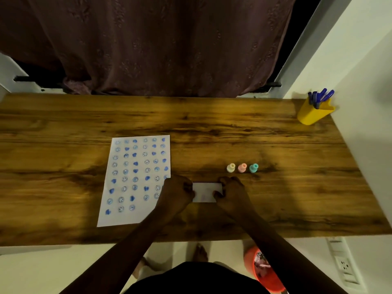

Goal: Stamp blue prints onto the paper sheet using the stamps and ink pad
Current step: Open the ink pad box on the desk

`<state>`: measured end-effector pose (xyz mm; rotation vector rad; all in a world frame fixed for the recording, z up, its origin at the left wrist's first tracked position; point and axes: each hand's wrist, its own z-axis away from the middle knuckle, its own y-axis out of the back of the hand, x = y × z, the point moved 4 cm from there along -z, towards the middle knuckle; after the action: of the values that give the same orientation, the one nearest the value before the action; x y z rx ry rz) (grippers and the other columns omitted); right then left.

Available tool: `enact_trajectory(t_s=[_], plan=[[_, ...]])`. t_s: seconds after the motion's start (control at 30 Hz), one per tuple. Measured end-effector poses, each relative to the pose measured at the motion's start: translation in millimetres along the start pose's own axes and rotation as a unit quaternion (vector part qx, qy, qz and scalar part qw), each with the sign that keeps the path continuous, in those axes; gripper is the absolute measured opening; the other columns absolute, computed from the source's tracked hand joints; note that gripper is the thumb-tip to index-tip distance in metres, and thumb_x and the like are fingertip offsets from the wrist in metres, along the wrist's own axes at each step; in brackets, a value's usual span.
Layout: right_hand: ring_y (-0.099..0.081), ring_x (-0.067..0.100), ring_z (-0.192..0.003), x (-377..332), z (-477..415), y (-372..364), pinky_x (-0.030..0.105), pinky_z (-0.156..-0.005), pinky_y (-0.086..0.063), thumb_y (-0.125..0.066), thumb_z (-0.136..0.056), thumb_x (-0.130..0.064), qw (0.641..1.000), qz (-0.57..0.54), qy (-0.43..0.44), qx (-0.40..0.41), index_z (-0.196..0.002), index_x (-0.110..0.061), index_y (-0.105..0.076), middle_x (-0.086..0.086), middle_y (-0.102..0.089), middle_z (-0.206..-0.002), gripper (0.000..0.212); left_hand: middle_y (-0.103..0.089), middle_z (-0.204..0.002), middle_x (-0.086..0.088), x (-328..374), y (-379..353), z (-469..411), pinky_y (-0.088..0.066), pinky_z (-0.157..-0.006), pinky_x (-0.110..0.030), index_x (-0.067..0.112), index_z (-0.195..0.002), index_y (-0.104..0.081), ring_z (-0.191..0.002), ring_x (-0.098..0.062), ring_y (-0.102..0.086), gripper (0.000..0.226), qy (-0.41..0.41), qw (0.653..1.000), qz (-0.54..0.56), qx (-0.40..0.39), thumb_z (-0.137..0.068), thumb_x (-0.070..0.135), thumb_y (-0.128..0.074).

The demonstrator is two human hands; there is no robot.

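Note:
A white paper sheet lies on the wooden table, covered with rows of blue smiley and heart prints. Right of it sits a white rectangular ink pad case, lid closed. My left hand grips its left end and overlaps the sheet's right edge. My right hand grips its right end. Three small stamps stand in a row behind my right hand: a cream stamp, a pink stamp and a teal stamp.
A yellow cup with blue pens stands at the table's far right corner by the white wall. A dark curtain hangs behind the table. An orange bin sits on the floor under the near edge, by my bare feet.

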<state>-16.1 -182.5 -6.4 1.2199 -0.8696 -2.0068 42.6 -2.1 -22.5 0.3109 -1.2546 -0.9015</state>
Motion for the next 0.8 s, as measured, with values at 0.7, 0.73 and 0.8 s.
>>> enact_trajectory(t_s=[0.7, 0.73, 0.8], plan=[[-0.062, 0.027, -0.125, -227, -17, -101, 0.039, -0.102, -0.057, -0.077, -0.09, -0.026, 0.992, -0.046, 0.113, -0.043, -0.147, -0.015, -0.053, 0.008, -0.051, -0.141, 0.063, -0.075, -0.094, 0.001, -152, 196, 41, -0.05, -0.051, -0.01, 0.014, -0.101, -0.072, -0.066, 0.0, -0.065, 0.021, 0.087, 0.989, 0.029, 0.115, -0.083, 0.01, -0.083], [-0.062, 0.026, -0.124, -236, -16, -108, 0.038, -0.102, -0.058, -0.078, -0.089, -0.026, 0.991, -0.047, 0.118, -0.051, -0.146, -0.015, -0.053, 0.008, -0.051, -0.14, 0.063, -0.077, -0.1, -0.003, -162, 203, 44, -0.051, -0.054, -0.013, 0.012, -0.099, -0.072, -0.07, -0.002, -0.065, 0.021, 0.087, 0.988, 0.024, 0.121, -0.082, 0.01, -0.084], [-0.063, 0.026, -0.121, -257, -14, -125, 0.037, -0.1, -0.058, -0.078, -0.088, -0.027, 0.989, -0.045, 0.126, -0.069, -0.144, -0.016, -0.053, 0.008, -0.051, -0.137, 0.062, -0.077, -0.108, -0.008, -184, 219, 51, -0.05, -0.06, -0.015, 0.007, -0.103, -0.074, -0.079, -0.01, -0.066, 0.025, 0.094, 0.987, 0.012, 0.132, -0.081, 0.009, -0.084]])
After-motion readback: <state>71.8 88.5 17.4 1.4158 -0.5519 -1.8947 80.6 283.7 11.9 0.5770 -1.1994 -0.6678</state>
